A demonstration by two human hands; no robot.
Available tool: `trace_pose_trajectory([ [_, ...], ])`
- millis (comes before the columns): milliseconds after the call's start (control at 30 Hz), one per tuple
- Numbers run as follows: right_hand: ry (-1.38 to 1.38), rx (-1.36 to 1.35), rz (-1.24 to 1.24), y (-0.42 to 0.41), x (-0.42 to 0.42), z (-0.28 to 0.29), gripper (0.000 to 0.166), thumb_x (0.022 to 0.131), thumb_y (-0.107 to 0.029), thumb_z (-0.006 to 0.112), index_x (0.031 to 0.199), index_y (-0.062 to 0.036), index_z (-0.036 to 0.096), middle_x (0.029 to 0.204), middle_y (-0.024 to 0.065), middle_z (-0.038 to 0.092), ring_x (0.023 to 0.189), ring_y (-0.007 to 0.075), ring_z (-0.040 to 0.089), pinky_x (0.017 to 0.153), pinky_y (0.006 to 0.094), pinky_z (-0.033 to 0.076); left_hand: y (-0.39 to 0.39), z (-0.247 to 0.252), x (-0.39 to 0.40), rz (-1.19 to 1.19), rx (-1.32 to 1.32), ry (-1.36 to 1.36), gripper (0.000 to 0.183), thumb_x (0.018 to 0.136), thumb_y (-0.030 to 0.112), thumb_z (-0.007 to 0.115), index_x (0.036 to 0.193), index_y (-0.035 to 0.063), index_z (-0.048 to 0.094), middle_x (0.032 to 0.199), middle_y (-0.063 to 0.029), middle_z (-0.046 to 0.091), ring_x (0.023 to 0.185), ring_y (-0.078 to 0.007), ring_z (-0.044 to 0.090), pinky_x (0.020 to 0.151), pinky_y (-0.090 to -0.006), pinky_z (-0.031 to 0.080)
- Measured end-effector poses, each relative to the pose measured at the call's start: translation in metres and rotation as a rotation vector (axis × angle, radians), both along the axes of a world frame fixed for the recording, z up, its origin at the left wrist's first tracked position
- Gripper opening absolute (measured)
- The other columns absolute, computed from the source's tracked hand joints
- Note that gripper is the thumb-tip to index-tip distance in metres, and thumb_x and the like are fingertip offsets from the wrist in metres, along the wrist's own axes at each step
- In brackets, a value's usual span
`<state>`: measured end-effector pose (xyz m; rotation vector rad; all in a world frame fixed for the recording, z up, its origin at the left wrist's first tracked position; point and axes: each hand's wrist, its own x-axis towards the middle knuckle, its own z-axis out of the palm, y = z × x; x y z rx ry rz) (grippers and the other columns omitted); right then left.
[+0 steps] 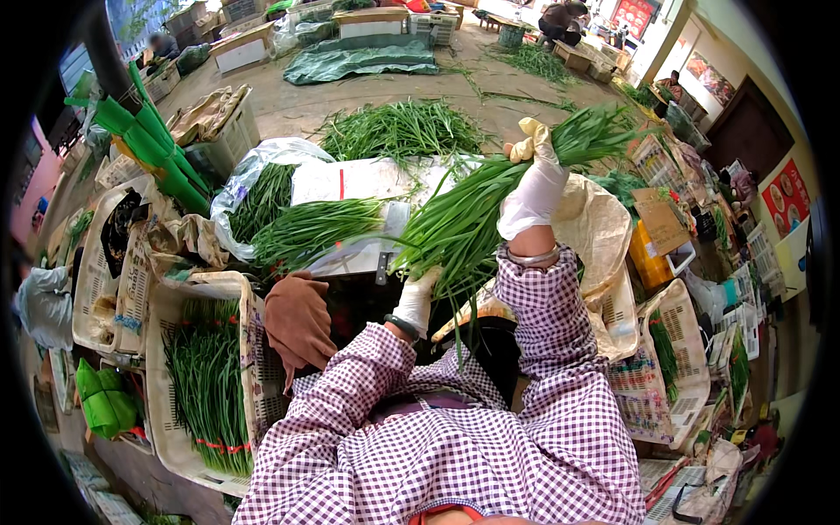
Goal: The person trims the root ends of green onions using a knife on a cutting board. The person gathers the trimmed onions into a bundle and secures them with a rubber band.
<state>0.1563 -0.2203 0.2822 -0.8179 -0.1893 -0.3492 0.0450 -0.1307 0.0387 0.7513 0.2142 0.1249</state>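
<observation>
My right hand (533,187), in a pale glove, grips a large bunch of green chives (466,210) raised over the right side of the work board. The leaves hang toward me on a slant. At their lower left end is my gloved left hand (420,298), touching the bunch; its fingers are partly covered, so whether they grip is unclear. A white board (318,180) lies ahead, with another pile of chives (321,226) on its left. A cleaver (396,220) rests on the board between pile and bunch, its dark handle toward me.
A heap of greens (403,128) lies beyond the board. To the left are a clear plastic bag (282,147) of chives, a brown cloth (298,321) and a crate (246,361) of tied bundles. A cloth-lined crate (620,321) stands at right. Other people sit farther off.
</observation>
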Motion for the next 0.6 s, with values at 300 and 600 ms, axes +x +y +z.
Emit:
trace_pose_trajectory([
  [300,-0.023,-0.056,-0.014,-0.001,0.005,-0.013,0.025,0.089,-0.023,0.066,0.093,0.0011,0.065,0.066,0.0002,0.053,0.053,0.0104,0.047,0.062,0.0311,0.053,0.013,-0.024,0.025,0.002,-0.188,0.131,0.026,0.090,0.009,0.061,0.115,0.0032,0.060,0.104,-0.0041,0.065,0.089,-0.0175,0.061,0.079,-0.0312,0.052],
  [600,-0.074,-0.117,-0.006,-0.004,-0.002,-0.001,0.027,0.090,-0.024,0.065,0.091,0.0026,0.065,0.071,0.0008,0.053,0.054,0.0096,0.045,0.064,0.0306,0.051,0.032,-0.066,0.013,0.122,0.900,0.194,0.019,0.096,0.011,0.049,0.111,0.0035,0.059,0.097,-0.0065,0.066,0.085,-0.0178,0.059,0.075,-0.0302,0.047],
])
